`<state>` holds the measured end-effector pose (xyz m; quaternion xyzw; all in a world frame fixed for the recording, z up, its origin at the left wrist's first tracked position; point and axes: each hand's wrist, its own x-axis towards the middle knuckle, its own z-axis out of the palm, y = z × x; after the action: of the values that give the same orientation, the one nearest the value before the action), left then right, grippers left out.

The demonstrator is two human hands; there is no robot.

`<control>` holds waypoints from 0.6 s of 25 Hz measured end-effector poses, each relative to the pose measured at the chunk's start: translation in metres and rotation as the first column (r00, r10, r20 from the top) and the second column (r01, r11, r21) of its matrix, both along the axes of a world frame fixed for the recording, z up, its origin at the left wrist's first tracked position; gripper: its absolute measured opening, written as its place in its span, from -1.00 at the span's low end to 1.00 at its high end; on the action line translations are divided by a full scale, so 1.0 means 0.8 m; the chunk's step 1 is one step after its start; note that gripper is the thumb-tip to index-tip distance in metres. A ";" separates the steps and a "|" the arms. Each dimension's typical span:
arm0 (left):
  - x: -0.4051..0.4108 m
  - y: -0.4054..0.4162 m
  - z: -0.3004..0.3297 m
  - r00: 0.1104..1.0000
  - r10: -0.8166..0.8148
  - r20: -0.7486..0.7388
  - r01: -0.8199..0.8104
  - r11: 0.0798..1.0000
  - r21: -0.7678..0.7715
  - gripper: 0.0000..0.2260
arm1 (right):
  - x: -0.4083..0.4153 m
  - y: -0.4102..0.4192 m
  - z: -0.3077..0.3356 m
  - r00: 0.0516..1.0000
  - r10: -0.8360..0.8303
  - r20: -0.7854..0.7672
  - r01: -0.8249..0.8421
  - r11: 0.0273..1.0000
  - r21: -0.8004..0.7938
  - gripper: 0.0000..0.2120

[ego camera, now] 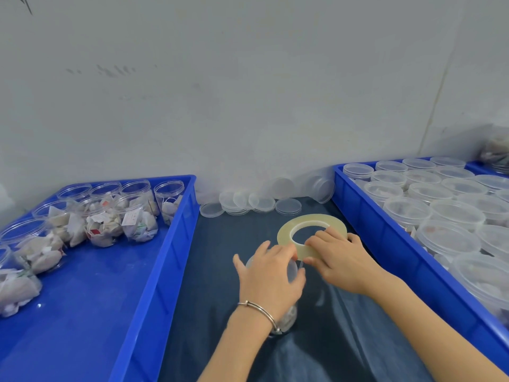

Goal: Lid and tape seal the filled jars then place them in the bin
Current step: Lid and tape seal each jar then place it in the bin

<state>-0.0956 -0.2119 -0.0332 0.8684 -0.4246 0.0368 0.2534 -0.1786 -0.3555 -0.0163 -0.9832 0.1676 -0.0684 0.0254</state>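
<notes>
Jar (286, 318) stood on dark cloth betw. the two blue bins, lid (292, 270) on. Left hand (271, 279) curled over lid, gripping it. Tape roll (300, 224) pinched by right hand (340, 257) w/ thumb and fingers; tape end prob. at lid rim, blurred.

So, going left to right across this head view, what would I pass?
Left blue bin of open filled jars → jar under the left hand → tape roll → right blue bin of lidded jars.
</notes>
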 end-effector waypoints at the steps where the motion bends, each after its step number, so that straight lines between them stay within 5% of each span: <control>1: -0.007 -0.005 -0.001 0.999 0.038 -0.002 -0.038 0.999 0.013 -0.89 | 0.000 0.002 0.001 1.000 -0.015 -0.001 0.015 1.000 -0.007 -0.69; 8: -0.021 -0.012 -0.004 0.983 0.111 0.149 -0.077 0.973 -0.216 -0.87 | -0.015 0.021 -0.010 0.986 -0.151 0.071 0.153 0.988 -0.021 -0.68; 15: 0.008 0.008 -0.006 0.981 -0.095 0.167 0.128 0.971 -0.200 -0.81 | -0.020 0.033 -0.017 0.977 -0.193 0.096 0.192 0.981 0.011 -0.67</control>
<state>-0.0893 -0.2052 -0.0381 0.8059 -0.4852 0.1348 0.3114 -0.1945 -0.3288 -0.0302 -0.9578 0.2606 -0.1178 0.0274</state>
